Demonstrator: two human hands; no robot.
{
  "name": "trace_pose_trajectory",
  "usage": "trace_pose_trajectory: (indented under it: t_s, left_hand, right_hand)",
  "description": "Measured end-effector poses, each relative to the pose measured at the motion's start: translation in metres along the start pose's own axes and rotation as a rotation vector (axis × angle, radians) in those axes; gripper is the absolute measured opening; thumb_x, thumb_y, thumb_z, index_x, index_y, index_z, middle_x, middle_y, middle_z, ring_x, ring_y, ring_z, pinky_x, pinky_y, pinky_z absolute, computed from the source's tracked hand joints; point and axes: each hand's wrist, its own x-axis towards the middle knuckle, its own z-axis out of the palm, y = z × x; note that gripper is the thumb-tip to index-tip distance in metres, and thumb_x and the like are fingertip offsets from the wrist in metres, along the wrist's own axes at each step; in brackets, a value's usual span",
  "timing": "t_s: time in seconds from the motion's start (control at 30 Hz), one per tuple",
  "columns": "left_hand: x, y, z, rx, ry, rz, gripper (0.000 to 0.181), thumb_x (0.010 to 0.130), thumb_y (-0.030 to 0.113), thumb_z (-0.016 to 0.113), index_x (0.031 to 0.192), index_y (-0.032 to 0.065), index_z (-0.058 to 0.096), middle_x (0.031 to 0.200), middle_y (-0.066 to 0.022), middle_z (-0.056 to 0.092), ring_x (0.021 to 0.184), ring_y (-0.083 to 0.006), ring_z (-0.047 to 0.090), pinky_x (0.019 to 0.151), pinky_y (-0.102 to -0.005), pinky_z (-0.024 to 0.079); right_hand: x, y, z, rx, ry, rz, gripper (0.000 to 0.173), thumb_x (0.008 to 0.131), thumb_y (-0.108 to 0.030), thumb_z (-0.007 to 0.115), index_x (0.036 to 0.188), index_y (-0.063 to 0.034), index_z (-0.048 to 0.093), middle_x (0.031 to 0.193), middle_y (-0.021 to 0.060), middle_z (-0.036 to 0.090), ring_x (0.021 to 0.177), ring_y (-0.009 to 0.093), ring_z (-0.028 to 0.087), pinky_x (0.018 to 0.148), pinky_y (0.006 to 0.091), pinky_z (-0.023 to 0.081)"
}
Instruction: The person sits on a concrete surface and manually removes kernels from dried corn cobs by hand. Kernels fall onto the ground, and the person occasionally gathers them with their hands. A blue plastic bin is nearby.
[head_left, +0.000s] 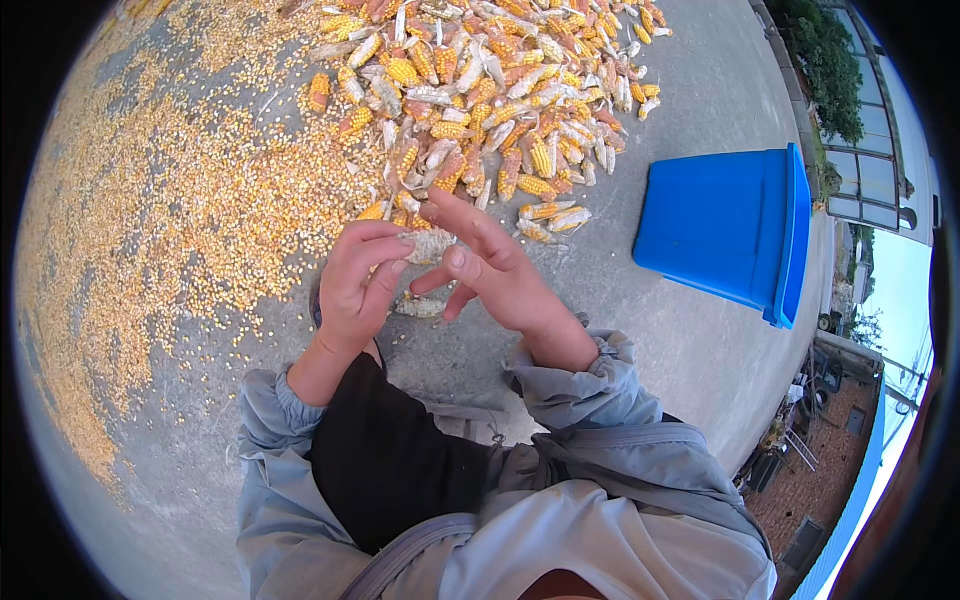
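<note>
Between my hands is a pale, mostly bare corn cob (429, 246). The fingers and thumb of my left hand (358, 281) pinch its left end. My right hand (491, 270) has its fingers spread around the cob's other end, with small bits stuck to the skin; whether it touches the cob is hard to tell. Below them, another pale cob (420, 307) lies on the concrete, partly covered by my right fingers. Just beyond my hands rises a heap of dried corn ears (495, 97), some with papery husk on them.
Loose yellow kernels (217, 202) cover the concrete ground (675, 375) to the left. On the right, a blue plastic bin (705, 217) lies on its side, its mouth facing right. A few ears (551, 217) lie off the heap's near edge. Clutter and a ladder (802, 450) are farther right.
</note>
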Motion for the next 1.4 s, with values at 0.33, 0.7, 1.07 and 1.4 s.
trace_pose_trajectory:
  t_s: [0.33, 0.7, 1.07, 1.4]
  left_hand:
    - [0.005, -0.001, 0.012, -0.064, -0.309, -0.097, 0.028, 0.086, 0.02, 0.057, 0.107, 0.0023, 0.061, 0.096, -0.0106, 0.061, 0.095, -0.0244, 0.057, 0.086, -0.0352, 0.044]
    - [0.069, 0.1, 0.017, -1.192, -1.366, -0.376, 0.083, 0.087, 0.067, 0.034, 0.118, -0.0068, 0.055, 0.072, -0.0079, 0.052, 0.064, -0.0184, 0.051, 0.06, -0.0307, 0.039]
    - [0.055, 0.099, 0.008, -2.003, -1.139, -0.61, 0.093, 0.078, 0.076, 0.04, 0.103, -0.0112, 0.061, 0.082, -0.0073, 0.056, 0.062, -0.0124, 0.042, 0.054, -0.0262, 0.032]
    - [0.061, 0.066, 0.006, -2.013, -1.229, -0.523, 0.094, 0.078, 0.077, 0.039, 0.108, -0.0114, 0.053, 0.07, -0.0062, 0.047, 0.055, -0.0198, 0.047, 0.05, -0.0331, 0.035]
  right_hand:
    - [-0.063, -0.07, -0.156, 0.04, 0.515, -0.338, 0.024, 0.096, -0.027, 0.049, 0.105, -0.0055, 0.052, 0.064, -0.0002, 0.048, 0.043, 0.008, 0.04, 0.038, 0.0213, 0.031]
    - [-0.129, -0.131, -0.276, 0.186, 0.736, -0.56, 0.039, 0.096, -0.035, 0.049, 0.121, -0.0044, 0.05, 0.087, 0.0018, 0.062, 0.06, 0.006, 0.047, 0.045, 0.0191, 0.035]
    - [0.029, 0.125, -0.094, -0.972, -0.148, -0.058, 0.028, 0.086, -0.015, 0.061, 0.112, -0.0074, 0.057, 0.098, 0.0077, 0.063, 0.079, 0.023, 0.063, 0.068, 0.033, 0.05]
    - [0.137, 0.173, -0.049, -1.579, -0.333, -0.219, 0.016, 0.076, -0.012, 0.056, 0.089, -0.0033, 0.061, 0.133, 0.01, 0.046, 0.094, 0.032, 0.056, 0.076, 0.0422, 0.05]
